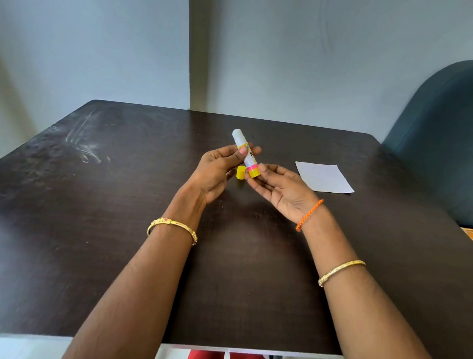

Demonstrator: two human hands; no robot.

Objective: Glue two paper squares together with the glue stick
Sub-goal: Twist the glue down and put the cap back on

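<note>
Above the middle of the dark table (pixel 111 225) I hold a glue stick (pixel 246 154), tilted with its bare white glue end up and away. My left hand (pixel 219 169) grips its upper body between thumb and fingers. My right hand (pixel 280 189) pinches the yellow base with its fingertips. The yellow cap (pixel 240 172) lies on the table just under the stick, between my hands. A white paper square (pixel 324 177) lies flat to the right of my right hand; whether it is one sheet or two stacked I cannot tell.
A dark teal chair (pixel 456 141) stands at the table's far right corner. White smears (pixel 87 143) mark the table's left rear part. A pale wall rises right behind the table's far edge.
</note>
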